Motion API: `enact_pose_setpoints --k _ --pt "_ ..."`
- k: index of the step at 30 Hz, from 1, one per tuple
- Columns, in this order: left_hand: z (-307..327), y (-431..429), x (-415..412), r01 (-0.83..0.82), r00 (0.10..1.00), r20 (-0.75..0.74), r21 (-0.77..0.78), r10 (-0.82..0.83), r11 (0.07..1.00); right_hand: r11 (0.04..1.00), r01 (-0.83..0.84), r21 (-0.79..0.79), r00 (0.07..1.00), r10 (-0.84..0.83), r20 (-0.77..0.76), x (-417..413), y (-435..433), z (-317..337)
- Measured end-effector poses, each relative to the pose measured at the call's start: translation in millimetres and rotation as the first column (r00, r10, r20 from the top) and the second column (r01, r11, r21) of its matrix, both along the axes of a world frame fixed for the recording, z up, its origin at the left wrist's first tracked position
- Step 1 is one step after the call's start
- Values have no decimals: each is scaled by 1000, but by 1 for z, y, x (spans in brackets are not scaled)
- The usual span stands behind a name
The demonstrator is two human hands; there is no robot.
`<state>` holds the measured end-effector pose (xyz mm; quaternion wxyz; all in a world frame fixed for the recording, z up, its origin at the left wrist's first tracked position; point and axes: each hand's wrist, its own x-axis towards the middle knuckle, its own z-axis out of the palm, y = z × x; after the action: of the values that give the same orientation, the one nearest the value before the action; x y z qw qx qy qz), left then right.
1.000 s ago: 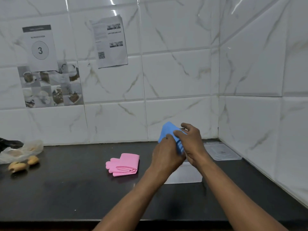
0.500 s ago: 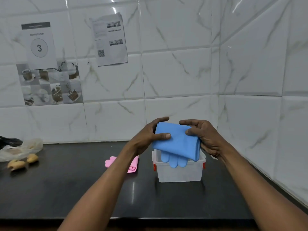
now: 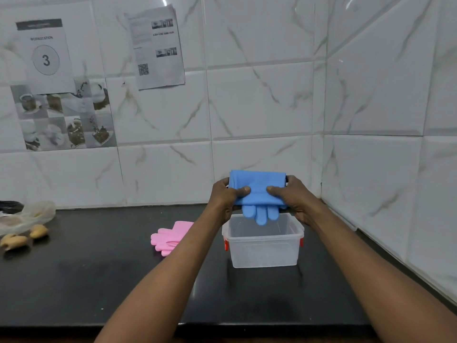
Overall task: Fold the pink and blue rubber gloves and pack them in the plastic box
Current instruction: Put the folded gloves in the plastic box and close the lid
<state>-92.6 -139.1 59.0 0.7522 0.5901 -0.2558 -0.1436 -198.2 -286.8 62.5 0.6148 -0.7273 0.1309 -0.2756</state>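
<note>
Marble-tiled corner, black counter (image 3: 74, 280). Left hand (image 3: 226, 196) and right hand (image 3: 293, 196) each pinch one end of the folded blue gloves (image 3: 258, 188), thumbs pressed on the front, held above the open plastic box (image 3: 263, 246); blue fingertips dangle into its mouth. Folded pink gloves (image 3: 168, 237) lie on the counter at the box's 9 o'clock, partly behind the left forearm.

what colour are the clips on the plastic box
Red, on the plastic box, one clip at each end; seen in the head view.
</note>
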Motion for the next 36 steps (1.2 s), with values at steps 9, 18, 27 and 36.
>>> enact_pose_setpoints --k 9,18,27,36 --pt "-41 -21 6 -14 999 -26 604 37 797 892 53 -449 837 -285 -467 26 -8 -49" --pt "-37 -36 3 -108 964 181 937 -195 334 653 -123 -747 702 -475 -530 43 3 -59" --pt "-37 -46 -13 -345 860 292 937 -420 -56 528 -425 -735 521 -522 -676 61 -2 -60" --pt "-27 -39 -10 -639 569 655 732 -497 234 281 -178 -943 756 -574 -314 49 7 -54"
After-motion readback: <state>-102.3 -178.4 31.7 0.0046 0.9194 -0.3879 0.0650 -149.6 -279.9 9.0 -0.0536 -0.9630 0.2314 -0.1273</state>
